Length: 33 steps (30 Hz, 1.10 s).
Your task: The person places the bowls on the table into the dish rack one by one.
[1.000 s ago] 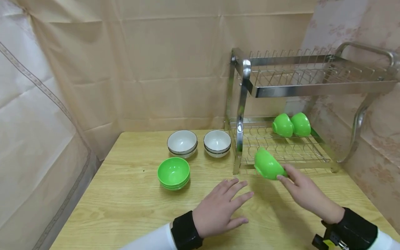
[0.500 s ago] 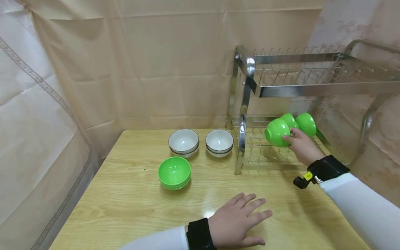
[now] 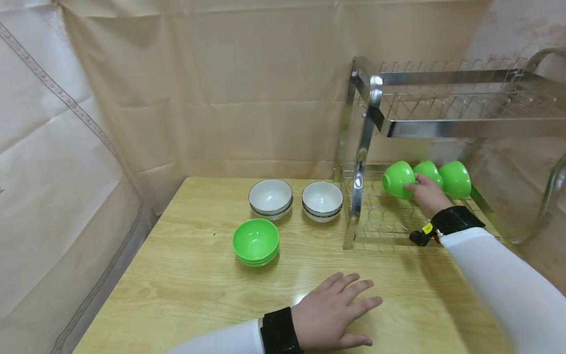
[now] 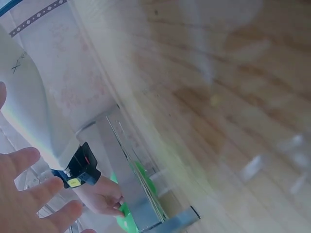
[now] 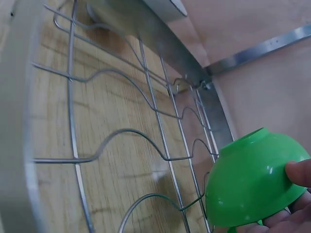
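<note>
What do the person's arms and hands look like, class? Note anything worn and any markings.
The left hand and right hand are bare, without gloves. White sleeves run to broad black wristbands. The right wristband carries a small black device with a yellow label. Dark marks, too small to read, show on the right sleeve.

A broad, matte-black wristband [image 3: 458, 219] circles the wrist of the right hand [image 3: 429, 197]. On the wristband's side sits a small, blocky black module [image 3: 419, 239] with a bright yellow rectangular label [image 3: 427, 228]; a shiny metallic fitting [image 3: 439, 235] lies between module and wristband. Up the arm from the wristband runs a long white fabric sleeve [image 3: 495, 275], bearing thin, dark, lettering-like marks [image 4: 18, 63], unreadable. Well apart from the wristband, the left hand [image 3: 326, 314] has a matching black band [image 3: 280, 332] and white cuff [image 3: 252, 334].
</note>
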Each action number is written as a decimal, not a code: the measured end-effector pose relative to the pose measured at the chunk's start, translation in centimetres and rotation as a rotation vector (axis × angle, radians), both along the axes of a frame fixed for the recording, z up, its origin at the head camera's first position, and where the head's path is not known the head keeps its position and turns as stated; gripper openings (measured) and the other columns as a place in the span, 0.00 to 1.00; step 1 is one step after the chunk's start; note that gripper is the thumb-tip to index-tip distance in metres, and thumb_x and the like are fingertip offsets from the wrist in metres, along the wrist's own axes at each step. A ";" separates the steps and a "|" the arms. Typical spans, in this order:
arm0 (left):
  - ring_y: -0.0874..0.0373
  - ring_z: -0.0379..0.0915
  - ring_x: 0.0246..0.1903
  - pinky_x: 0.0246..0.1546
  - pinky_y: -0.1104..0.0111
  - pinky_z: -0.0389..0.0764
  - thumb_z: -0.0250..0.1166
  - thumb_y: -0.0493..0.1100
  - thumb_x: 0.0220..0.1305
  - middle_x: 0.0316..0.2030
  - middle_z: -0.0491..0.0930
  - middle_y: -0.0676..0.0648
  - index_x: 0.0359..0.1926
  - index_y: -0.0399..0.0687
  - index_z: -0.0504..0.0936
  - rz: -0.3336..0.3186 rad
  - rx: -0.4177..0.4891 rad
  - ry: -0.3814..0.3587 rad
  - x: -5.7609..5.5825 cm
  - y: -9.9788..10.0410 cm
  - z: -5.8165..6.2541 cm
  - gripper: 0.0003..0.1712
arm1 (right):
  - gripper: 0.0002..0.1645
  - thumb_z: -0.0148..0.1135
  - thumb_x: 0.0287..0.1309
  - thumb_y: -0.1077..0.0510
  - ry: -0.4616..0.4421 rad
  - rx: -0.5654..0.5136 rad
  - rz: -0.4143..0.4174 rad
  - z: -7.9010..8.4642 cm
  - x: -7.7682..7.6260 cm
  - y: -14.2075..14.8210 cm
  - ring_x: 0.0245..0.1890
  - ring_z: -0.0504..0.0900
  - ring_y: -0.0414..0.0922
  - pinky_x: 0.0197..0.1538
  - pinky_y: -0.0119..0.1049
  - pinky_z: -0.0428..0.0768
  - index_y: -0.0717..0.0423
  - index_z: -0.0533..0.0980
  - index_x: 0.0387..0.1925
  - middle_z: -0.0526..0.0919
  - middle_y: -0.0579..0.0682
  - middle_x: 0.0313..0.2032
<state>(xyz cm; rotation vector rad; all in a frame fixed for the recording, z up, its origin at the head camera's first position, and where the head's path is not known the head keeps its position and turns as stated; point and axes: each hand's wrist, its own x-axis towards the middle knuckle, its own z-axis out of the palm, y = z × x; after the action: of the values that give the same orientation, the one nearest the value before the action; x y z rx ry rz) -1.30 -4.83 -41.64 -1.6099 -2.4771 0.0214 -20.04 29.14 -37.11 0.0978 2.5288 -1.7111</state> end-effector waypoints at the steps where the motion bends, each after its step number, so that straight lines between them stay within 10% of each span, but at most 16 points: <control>1: 0.54 0.46 0.74 0.73 0.57 0.52 0.40 0.75 0.69 0.76 0.52 0.51 0.78 0.65 0.53 0.001 0.003 -0.007 -0.1 -0.1 0.0 0.42 | 0.37 0.36 0.79 0.53 0.001 0.002 -0.005 0.0 -0.2 0.0 0.73 0.45 0.65 0.73 0.59 0.50 0.71 0.38 0.75 0.43 0.68 0.75; 21: 0.51 0.51 0.72 0.71 0.56 0.56 0.41 0.75 0.69 0.74 0.55 0.51 0.76 0.64 0.57 0.034 0.035 0.018 -0.8 -0.7 -0.1 0.42 | 0.34 0.41 0.77 0.51 -0.020 0.311 -0.055 0.2 -0.9 0.0 0.67 0.56 0.69 0.67 0.65 0.57 0.77 0.55 0.69 0.56 0.75 0.68; 33: 0.51 0.51 0.73 0.71 0.54 0.57 0.39 0.79 0.66 0.74 0.55 0.52 0.76 0.66 0.56 0.138 0.049 -0.030 -0.8 -1.4 0.4 0.44 | 0.44 0.39 0.75 0.45 -0.021 0.281 -0.056 1.7 1.5 -0.3 0.70 0.49 0.72 0.69 0.65 0.55 0.76 0.40 0.73 0.45 0.77 0.72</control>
<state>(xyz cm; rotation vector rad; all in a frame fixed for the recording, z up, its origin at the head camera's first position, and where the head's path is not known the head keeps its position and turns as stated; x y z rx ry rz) -2.14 -6.22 -41.27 -1.4277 -2.5860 -0.0442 -18.53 28.83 -35.45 0.2056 2.7584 -1.3525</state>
